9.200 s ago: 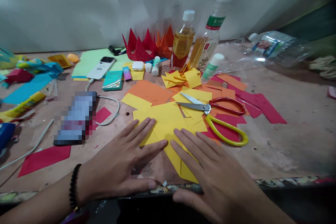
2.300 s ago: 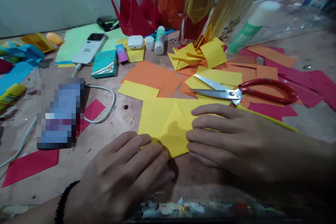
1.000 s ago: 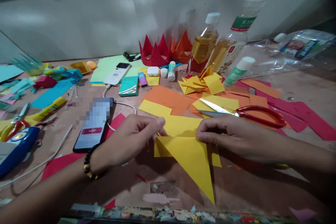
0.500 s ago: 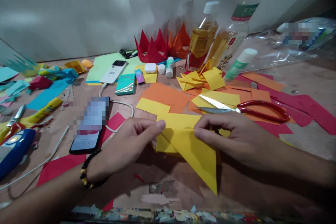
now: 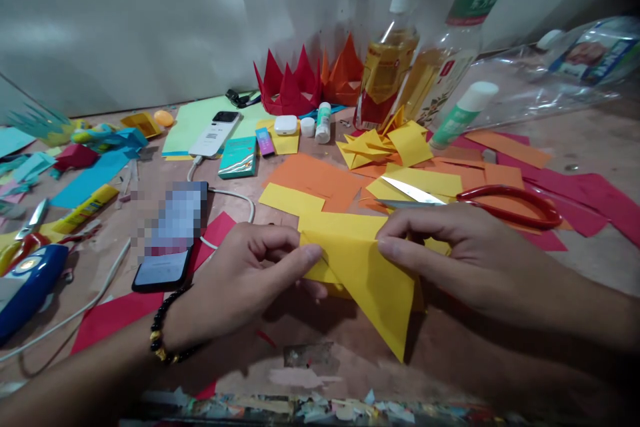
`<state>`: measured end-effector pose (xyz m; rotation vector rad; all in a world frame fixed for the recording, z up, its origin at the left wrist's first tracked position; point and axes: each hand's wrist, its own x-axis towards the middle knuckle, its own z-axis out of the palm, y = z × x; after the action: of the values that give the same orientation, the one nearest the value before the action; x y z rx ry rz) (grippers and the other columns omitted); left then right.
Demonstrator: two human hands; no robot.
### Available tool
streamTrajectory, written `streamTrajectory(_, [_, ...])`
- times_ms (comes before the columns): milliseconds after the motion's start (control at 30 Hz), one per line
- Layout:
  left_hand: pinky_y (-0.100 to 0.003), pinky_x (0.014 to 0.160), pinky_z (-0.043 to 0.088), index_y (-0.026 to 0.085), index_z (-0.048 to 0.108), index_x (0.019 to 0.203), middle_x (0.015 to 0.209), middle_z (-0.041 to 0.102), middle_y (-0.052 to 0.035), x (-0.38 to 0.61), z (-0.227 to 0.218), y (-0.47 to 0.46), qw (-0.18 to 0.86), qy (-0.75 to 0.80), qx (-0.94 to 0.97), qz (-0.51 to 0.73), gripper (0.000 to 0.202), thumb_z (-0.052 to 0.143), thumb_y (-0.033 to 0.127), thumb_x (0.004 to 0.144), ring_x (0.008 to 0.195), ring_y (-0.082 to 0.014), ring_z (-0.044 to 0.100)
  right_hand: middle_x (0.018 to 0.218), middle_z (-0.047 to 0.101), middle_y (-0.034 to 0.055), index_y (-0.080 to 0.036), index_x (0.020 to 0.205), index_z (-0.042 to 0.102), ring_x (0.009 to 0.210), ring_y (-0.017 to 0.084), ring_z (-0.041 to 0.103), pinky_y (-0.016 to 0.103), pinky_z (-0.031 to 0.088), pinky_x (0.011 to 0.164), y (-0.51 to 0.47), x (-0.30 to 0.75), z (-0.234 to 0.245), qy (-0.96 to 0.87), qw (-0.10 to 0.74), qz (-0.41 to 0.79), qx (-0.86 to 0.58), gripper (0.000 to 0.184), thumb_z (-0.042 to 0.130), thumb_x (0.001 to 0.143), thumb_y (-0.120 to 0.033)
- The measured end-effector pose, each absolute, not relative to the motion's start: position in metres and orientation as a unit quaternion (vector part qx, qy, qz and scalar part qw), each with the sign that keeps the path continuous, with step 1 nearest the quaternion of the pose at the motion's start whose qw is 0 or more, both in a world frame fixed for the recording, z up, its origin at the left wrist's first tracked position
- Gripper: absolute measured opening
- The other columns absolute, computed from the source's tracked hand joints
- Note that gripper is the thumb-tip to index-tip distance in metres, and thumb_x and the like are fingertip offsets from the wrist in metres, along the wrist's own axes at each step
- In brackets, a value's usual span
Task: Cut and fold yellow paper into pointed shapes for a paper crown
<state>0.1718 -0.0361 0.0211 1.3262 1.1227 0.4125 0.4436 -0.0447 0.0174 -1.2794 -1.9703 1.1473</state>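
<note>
1. Both hands are pinching here: the left hand [image 5: 245, 280] has its thumb and curled fingers closed on the left edge of the folded yellow paper [image 5: 365, 273], and the right hand [image 5: 450, 260] grips the right edge with its fingertips.
2. The paper sits between the hands, lifted a bit, with a long pointed flap hanging down toward the near edge of the table.
3. Just past the right hand, red-handled scissors [image 5: 505, 203] lie on scraps of orange paper [image 5: 315, 180].
4. Left of the left wrist's beaded bracelet [image 5: 163, 337] sits a phone [image 5: 163, 273], partly pixelated.
5. Upper middle: a red paper crown [image 5: 287, 83] and an oil bottle [image 5: 385, 60].
</note>
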Motion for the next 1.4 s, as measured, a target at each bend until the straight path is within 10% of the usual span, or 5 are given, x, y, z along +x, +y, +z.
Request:
streamTrajectory(167, [-0.019,0.046,0.04,0.017,0.065,0.062,0.058,0.061,0.0007,0.171,0.022,-0.036,0.587,0.49,0.615,0.191,0.048,0.069,0.052,0.095,0.051,-0.0103,0.054,0.075,0.07,-0.0064,-0.026,0.082,0.073,0.069,0.012,0.06,0.025,0.044,0.063,-0.048,0.441,0.018,-0.734,0.251,0.418,-0.472,0.025,0.07,0.102,-0.04])
streamTrajectory(367, [-0.019,0.064,0.049,0.022,0.087,0.097,0.087,0.081,-0.0021,0.172,0.014,-0.034,0.599,0.46,0.626,0.197,0.023,0.078,0.042,0.094,0.074,-0.0131,0.067,0.072,0.067,-0.0058,-0.024,0.08,0.073,0.066,0.011,0.055,0.025,0.042,0.062,-0.053,0.435,0.014,-0.751,0.225,0.422,-0.455,0.028,0.07,0.102,-0.041])
streamTrajectory(600, [-0.018,0.052,0.035,0.016,0.072,0.071,0.067,0.062,0.0022,0.175,0.018,-0.032,0.537,0.496,0.659,0.178,0.038,0.07,0.045,0.096,0.061,-0.0086,0.048,0.069,0.064,-0.0031,-0.021,0.074,0.063,0.065,0.012,0.054,0.027,0.04,0.06,-0.05,0.438,0.007,-0.77,0.217,0.376,-0.467,0.044,0.058,0.109,-0.047])
streamTrajectory(1400, [-0.02,0.054,0.029,0.015,0.068,0.078,0.067,0.054,0.0043,0.176,0.018,-0.039,0.689,0.427,0.58,0.081,0.035,0.073,0.044,0.097,0.062,-0.0081,0.04,0.069,0.062,-0.0013,-0.021,0.077,0.061,0.063,0.012,0.053,0.028,0.037,0.063,-0.06,0.428,0.004,-0.808,0.237,0.319,-0.434,0.04,0.049,0.112,-0.037])
